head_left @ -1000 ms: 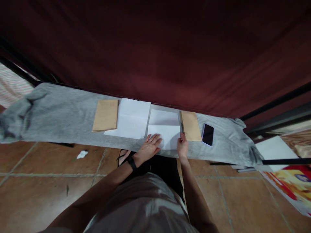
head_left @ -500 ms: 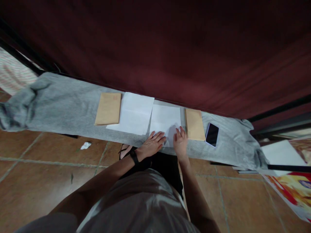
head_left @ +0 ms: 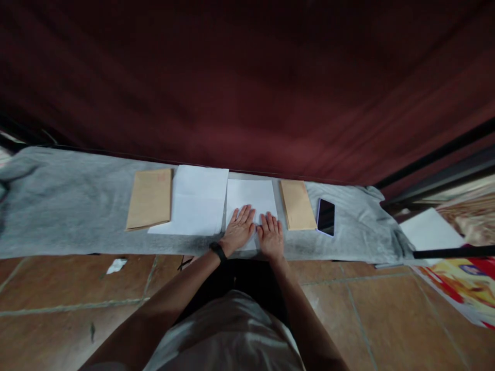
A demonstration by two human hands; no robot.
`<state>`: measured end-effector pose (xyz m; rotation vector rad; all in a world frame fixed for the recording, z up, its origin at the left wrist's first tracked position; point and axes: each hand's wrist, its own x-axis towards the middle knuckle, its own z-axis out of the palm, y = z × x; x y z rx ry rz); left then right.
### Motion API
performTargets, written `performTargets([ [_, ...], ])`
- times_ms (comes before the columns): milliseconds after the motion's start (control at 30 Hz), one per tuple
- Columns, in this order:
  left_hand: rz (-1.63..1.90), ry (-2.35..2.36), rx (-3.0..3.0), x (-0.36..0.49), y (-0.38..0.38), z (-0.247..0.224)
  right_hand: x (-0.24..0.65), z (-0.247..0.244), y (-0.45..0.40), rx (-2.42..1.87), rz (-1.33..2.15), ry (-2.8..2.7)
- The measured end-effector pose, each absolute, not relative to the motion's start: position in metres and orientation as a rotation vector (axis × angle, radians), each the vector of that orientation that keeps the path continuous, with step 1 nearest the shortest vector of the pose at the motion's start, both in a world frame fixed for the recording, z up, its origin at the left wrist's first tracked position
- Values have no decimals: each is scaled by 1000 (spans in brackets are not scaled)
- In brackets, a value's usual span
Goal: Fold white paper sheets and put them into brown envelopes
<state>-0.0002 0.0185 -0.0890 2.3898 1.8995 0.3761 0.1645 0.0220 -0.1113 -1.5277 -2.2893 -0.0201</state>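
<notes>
A white sheet of paper (head_left: 250, 193) lies in front of me on the grey cloth. My left hand (head_left: 238, 228), with a dark band at the wrist, rests flat on it, fingers stretched forward. Close beside it, my right hand (head_left: 270, 236) presses the sheet's lower right part, palm down, its fingers slightly spread. Both hands cover much of the sheet's near half. Just left is a stack of white paper (head_left: 199, 203). It reaches partly under a brown envelope stack (head_left: 150, 200). On the right sits another pile of brown envelopes (head_left: 297, 206).
A phone (head_left: 326, 217) with a dark screen lies right of the envelopes. Grey cloth (head_left: 85, 206) covers the narrow surface, and a dark red curtain (head_left: 247, 103) hangs behind it. A crumpled white scrap (head_left: 116, 266) lies on the tiled floor (head_left: 371, 314).
My right hand has moved left and flattened onto the sheet, nearer my left hand. My left hand has shifted slightly forward on the paper. The camera view has turned a little.
</notes>
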Motion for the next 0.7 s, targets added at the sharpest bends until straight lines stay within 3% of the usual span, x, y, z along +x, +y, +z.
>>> performTargets([
  [533,346,2041,2264,-26,122,-89,160,-107,20,-1541,1,-2234],
  [700,291,2055,2196,-20,112,-75,159,-108,20,-1549,-7,-2201],
])
